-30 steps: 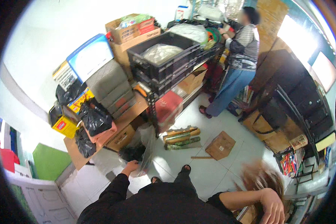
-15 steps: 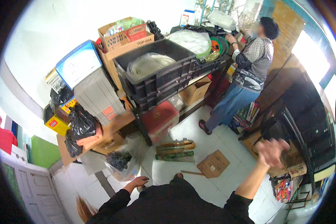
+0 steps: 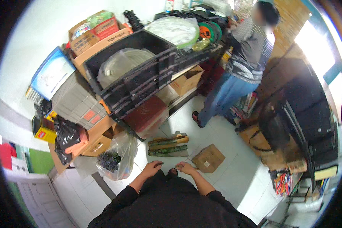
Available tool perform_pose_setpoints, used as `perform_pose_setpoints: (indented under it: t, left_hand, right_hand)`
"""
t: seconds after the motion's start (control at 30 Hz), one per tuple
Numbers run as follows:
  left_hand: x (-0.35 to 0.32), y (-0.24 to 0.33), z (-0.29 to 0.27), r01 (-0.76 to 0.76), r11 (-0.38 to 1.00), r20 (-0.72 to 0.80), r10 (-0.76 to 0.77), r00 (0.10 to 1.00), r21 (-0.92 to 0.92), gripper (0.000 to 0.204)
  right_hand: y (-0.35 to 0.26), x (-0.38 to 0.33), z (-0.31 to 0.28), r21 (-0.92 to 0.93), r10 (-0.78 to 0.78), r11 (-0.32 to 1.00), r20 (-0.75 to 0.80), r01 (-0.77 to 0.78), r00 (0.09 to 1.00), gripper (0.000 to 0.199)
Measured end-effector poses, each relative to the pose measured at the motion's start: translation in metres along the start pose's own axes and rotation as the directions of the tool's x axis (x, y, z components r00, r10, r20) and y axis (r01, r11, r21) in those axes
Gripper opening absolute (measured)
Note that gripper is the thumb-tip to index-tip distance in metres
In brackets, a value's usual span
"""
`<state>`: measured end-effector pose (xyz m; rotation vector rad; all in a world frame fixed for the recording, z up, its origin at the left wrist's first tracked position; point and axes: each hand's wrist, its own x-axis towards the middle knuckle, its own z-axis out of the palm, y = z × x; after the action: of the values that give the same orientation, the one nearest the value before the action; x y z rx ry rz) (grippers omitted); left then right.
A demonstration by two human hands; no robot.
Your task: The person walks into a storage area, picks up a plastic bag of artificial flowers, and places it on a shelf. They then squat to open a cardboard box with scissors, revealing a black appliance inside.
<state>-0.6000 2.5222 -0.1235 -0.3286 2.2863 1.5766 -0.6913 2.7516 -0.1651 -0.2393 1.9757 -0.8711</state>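
Observation:
Both of my forearms reach forward in front of my body, low over the tiled floor. My left hand (image 3: pixel 152 168) has its fingers loosely bent and apart, with nothing visible in it. Facing it across a small gap, my right hand (image 3: pixel 186 168) is also loosely bent, its thumb and fingers apart, and no held thing shows. Just beyond my hands lies a bundle of long green and tan pieces (image 3: pixel 168 146) on the floor. To the right of it sits a closed brown cardboard box (image 3: pixel 208 158). A clear plastic bag (image 3: pixel 126 152) with dark stuff inside stands left of my left hand.
A black plastic crate (image 3: pixel 135 89) holding a bagged pale coil stands on a shelf ahead. Stacked boxes (image 3: pixel 79 108) and black bags (image 3: pixel 67 133) fill the left. Another person (image 3: pixel 241 64) stands at the far shelf. Black panels (image 3: pixel 304 117) and cartons line the right.
My right hand has swung in from the right to the middle, near my left hand, which has moved slightly right and forward. My view has shifted, and the other person's head has turned.

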Motion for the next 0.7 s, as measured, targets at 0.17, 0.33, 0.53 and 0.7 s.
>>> perform_pose_setpoints:
  t: [0.17,0.33,0.53,0.7]
  left_hand:
    - [0.000,0.058,-0.043,-0.154,0.986,0.191,0.140,0.972,0.064,0.026]
    - [0.005,0.072,-0.098,-0.290,0.952,0.168,0.271,0.948,0.100,0.023]
    - [0.029,0.106,-0.075,-0.273,0.959,0.288,0.241,0.927,0.075,0.021]
    - [0.030,0.103,-0.016,-0.190,0.982,0.423,0.182,0.887,-0.025,0.021]
  right_hand:
    - [0.132,0.002,0.023,-0.452,-0.026,0.892,-0.105,-0.025,0.994,0.033]
    - [0.141,-0.039,0.029,0.348,0.321,0.921,-0.423,-0.176,0.847,0.028]
    - [0.183,-0.042,0.061,-0.354,-0.016,0.920,-0.457,-0.166,0.889,0.024]
    - [0.106,-0.087,0.049,0.232,0.235,0.961,-0.387,-0.153,0.892,0.027]
